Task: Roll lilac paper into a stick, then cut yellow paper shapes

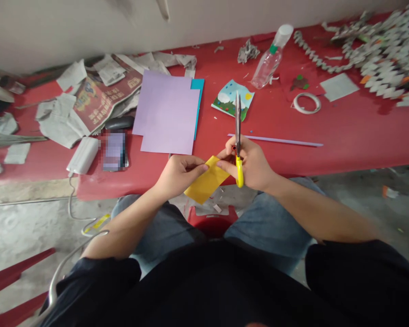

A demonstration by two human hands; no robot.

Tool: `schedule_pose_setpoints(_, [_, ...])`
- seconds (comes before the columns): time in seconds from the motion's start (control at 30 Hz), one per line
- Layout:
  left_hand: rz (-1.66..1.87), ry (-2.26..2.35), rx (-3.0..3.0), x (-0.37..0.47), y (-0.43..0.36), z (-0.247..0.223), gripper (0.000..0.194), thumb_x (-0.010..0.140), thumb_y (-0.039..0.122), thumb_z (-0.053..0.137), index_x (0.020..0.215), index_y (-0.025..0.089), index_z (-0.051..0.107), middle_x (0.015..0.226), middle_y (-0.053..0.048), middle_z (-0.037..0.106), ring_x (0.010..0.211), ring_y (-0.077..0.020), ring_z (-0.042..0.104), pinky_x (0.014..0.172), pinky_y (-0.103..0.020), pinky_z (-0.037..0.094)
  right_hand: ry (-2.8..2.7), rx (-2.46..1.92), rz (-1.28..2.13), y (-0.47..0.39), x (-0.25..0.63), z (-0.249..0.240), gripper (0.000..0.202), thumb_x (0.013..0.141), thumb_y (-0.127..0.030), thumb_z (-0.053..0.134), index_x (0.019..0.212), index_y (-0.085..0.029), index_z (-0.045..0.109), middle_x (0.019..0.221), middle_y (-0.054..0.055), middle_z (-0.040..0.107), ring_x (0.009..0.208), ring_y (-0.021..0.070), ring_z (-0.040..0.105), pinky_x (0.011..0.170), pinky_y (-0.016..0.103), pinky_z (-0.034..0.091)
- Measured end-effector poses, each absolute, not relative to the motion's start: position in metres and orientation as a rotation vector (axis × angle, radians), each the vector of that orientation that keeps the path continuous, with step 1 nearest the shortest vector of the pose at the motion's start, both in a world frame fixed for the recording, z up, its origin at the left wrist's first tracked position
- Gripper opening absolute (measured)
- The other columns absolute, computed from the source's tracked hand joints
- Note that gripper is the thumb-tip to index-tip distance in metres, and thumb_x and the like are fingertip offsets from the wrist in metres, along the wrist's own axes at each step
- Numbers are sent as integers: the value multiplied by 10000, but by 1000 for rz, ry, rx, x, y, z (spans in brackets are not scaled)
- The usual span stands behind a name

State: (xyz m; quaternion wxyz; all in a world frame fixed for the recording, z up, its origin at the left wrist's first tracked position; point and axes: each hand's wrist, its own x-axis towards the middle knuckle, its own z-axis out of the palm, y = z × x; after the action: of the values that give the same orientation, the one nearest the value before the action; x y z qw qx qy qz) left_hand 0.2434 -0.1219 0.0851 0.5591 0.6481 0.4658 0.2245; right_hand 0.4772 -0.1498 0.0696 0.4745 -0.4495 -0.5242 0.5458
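Observation:
Between both hands, at the table's front edge, is a piece of yellow paper (206,184). My left hand (181,175) pinches its upper left side between thumb and fingers. The thumb and fingers of my right hand (250,163) grip its upper right side. Scissors with yellow handles (238,136) are also held in my right hand, with the blades together and pointing away from me. Beyond my left hand lie purple sheets (168,113) on top of a blue sheet (198,109). A thin purple strip (279,140) lies beyond my right hand.
On the red table (361,141) are a decorated picture card (233,97), a clear bottle (267,66), a white tape roll (306,103) and folded paper chains (388,59). To the left are newspapers (102,100), a phone (115,151), a dark mouse (120,122) and a white power bank (83,155).

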Motion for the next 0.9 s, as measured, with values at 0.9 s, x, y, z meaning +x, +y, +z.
schedule_pose_setpoints(0.9, [644, 1266, 1749, 239, -124, 97, 301, 923, 463, 788, 811, 185, 806, 746, -30, 782, 649, -139, 680, 559, -263, 494, -1091, -1155, 1033, -129, 495, 88, 535, 741, -343, 938, 893, -292, 427, 779, -51, 722, 733, 205, 749, 740, 412, 616])
